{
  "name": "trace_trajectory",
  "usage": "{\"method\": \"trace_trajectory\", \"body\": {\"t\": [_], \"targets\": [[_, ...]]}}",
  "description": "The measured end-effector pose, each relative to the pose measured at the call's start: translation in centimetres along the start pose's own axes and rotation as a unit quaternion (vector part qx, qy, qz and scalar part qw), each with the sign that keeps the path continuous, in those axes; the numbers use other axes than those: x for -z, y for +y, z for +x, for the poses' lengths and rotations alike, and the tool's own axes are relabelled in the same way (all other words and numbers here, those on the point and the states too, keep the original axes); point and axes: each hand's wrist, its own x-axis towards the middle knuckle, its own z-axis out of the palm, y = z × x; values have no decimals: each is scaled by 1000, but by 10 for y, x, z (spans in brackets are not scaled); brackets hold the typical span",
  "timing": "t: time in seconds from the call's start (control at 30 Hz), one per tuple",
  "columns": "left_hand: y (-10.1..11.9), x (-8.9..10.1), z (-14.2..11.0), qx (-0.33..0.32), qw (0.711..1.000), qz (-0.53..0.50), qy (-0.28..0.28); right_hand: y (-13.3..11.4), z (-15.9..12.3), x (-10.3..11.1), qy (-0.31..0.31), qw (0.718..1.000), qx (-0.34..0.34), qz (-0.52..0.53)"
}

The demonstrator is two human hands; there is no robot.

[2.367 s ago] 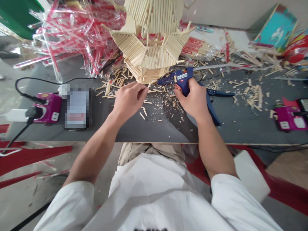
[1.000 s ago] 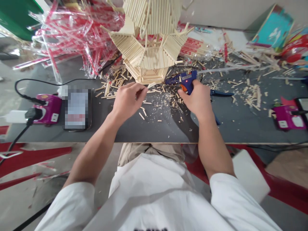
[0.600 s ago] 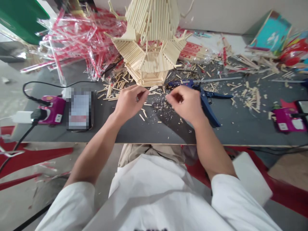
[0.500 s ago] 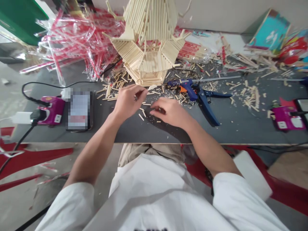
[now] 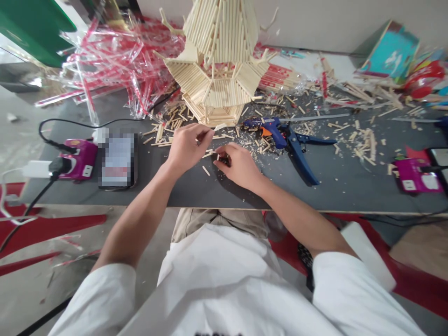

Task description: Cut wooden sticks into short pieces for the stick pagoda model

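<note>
My left hand [image 5: 189,145] is closed in a pinch just in front of the stick model, and a pale piece of wooden stick [image 5: 220,126] juts from its fingertips. To its right and nearer the table edge, my right hand [image 5: 238,165] pinches a short wooden stick [image 5: 218,157] between thumb and forefinger. Beyond both hands stands a tiered, pagoda-like model [image 5: 226,91] built of thin wooden sticks with flared roofs. Short cut sticks [image 5: 206,171] lie on the table between and around the hands.
Right of the hands lie a blue glue gun [image 5: 275,131] and blue-handled cutters [image 5: 303,161]. A phone [image 5: 118,161] and a purple power strip [image 5: 79,158] with cables are at left. Red-and-clear wrappers [image 5: 115,65] heap behind. Another purple power strip [image 5: 418,175] sits at right.
My right hand has moved slightly left, its thumb and forefinger closing on a short stick from the table. My left hand stays nearly in place. The view has shifted a little.
</note>
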Motion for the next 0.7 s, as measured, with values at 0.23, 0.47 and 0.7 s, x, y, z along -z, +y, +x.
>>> {"method": "trace_trajectory", "body": {"t": [0.23,0.47,0.7], "targets": [[-2,-1,0,4,1000,-2,-4,0,2,8,23,999,-46,9],[0,-1,0,-1,1000,-9,-1,8,2,15,30,998,-54,2],[1,0,0,-3,1000,-5,2,12,2,15,28,997,-36,-69]]}}
